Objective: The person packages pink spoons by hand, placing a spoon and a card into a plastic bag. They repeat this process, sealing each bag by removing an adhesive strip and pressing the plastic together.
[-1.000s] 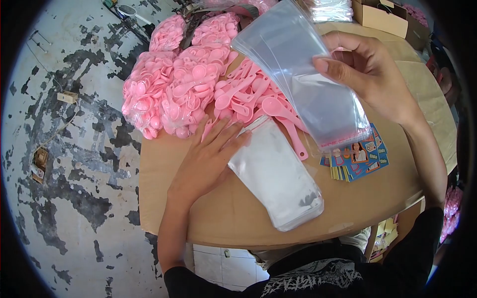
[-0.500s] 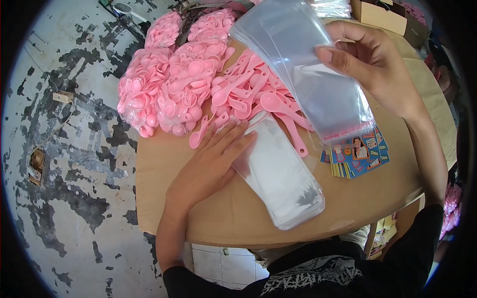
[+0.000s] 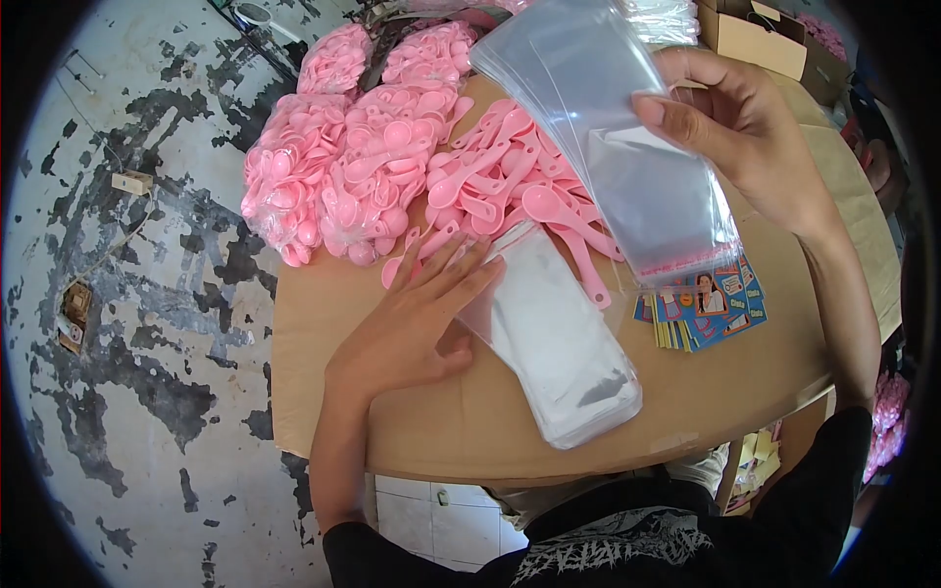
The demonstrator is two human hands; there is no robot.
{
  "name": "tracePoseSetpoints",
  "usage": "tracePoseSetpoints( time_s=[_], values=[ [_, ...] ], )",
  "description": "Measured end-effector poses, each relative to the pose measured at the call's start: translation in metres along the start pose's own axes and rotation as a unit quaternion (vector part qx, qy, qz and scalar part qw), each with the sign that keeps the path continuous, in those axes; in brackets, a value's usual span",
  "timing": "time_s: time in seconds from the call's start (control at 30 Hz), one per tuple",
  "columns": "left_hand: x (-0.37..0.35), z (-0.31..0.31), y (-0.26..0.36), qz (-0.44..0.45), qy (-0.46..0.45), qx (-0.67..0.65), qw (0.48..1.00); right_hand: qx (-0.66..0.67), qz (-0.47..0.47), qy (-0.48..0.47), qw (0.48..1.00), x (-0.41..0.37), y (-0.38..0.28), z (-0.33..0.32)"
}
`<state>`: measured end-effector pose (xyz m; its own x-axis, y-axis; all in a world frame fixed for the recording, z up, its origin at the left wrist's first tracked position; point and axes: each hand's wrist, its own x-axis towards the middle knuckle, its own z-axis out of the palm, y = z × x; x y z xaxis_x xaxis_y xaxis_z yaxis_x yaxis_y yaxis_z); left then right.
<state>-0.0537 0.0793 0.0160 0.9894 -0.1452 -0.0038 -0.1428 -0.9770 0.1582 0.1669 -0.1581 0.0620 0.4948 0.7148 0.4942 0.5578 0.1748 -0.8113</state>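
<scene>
My right hand [image 3: 740, 132] is closed on several clear plastic bags [image 3: 618, 147], pinched between thumb and fingers above the table. My left hand [image 3: 417, 314] lies with its fingers spread at the upper left edge of a stack of clear bags [image 3: 564, 338] on the cardboard-covered table. Loose pink spoons [image 3: 505, 171] lie in a pile just beyond the left fingertips. Below the held bags sits a fanned stack of blue printed cards [image 3: 711, 309], partly covered by them.
Filled bags of pink spoons [image 3: 377, 162] stand at the table's back left. A cardboard box [image 3: 750, 39] and more packed clear bags [image 3: 662, 20] are at the back right. The brown tabletop [image 3: 323, 323] has a curved front edge.
The view has shifted slightly. My left hand's thumb has drawn a little away from the stack of bags. My right hand still holds its bags in nearly the same place.
</scene>
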Motion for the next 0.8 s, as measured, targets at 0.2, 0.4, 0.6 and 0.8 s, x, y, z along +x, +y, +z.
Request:
tracePoseSetpoints(
  time_s=[0.2, 0.4, 0.6, 0.8],
  values=[
    [0.001, 0.008, -0.014, 0.001, 0.002, -0.014, 1.000, -0.035, 0.020, -0.005, 0.999, 0.000, -0.009, -0.004],
    [0.002, 0.012, -0.003, 0.015, 0.050, 0.050, 0.997, -0.026, 0.014, 0.006, 1.000, 0.000, -0.007, -0.001],
    [0.005, 0.026, -0.009, 0.050, 0.117, 0.158, 0.979, -0.026, 0.013, 0.001, 1.000, -0.001, -0.006, -0.002],
    [0.006, 0.019, -0.002, 0.012, 0.131, 0.108, 0.985, -0.039, 0.031, -0.012, 0.999, -0.002, -0.007, -0.009]
  ],
)
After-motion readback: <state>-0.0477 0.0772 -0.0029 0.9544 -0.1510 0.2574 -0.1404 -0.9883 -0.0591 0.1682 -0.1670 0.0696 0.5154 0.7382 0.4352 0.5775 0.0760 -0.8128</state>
